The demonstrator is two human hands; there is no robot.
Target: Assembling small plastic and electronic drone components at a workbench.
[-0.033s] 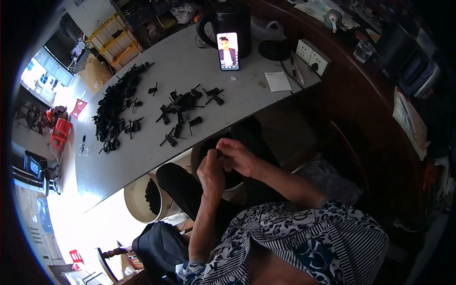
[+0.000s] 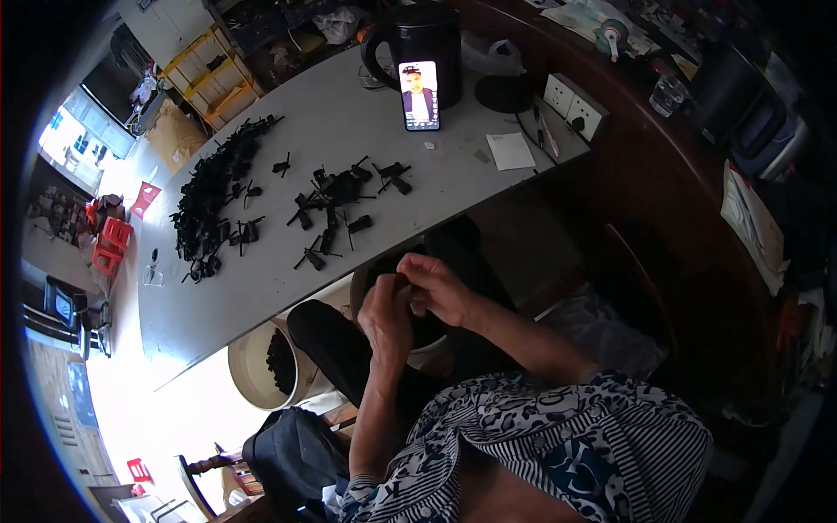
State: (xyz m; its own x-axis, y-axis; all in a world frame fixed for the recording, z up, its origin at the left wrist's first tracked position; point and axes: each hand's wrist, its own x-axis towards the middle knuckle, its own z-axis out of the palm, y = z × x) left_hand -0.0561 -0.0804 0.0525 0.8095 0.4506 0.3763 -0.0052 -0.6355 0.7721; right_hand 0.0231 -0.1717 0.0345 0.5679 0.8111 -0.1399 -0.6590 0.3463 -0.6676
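My left hand [image 2: 384, 315] and my right hand [image 2: 438, 288] meet above my lap, just off the table's near edge, with their fingers closed together. A small dark piece seems to sit between the fingertips, mostly hidden by them. Beneath the hands is a pale bucket [image 2: 355, 292], partly covered by my hands and legs. On the grey table [image 2: 418, 196], a loose group of small black plastic parts with thin stems [image 2: 330, 196] lies nearest my hands. Farther left, a long heap of similar black parts [image 2: 209, 196] curves along the table.
A lit phone [image 2: 419, 96] leans against a black kettle [image 2: 440, 44] at the back. To its right are a white paper slip [image 2: 510, 151], pens and a socket block [image 2: 573, 106]. Below the table's left side stands a cream bucket [image 2: 253, 370] holding black parts.
My hands stay together in nearly the same place, with only a slight shift of the left hand and forearm. The picture on the phone differs a little.
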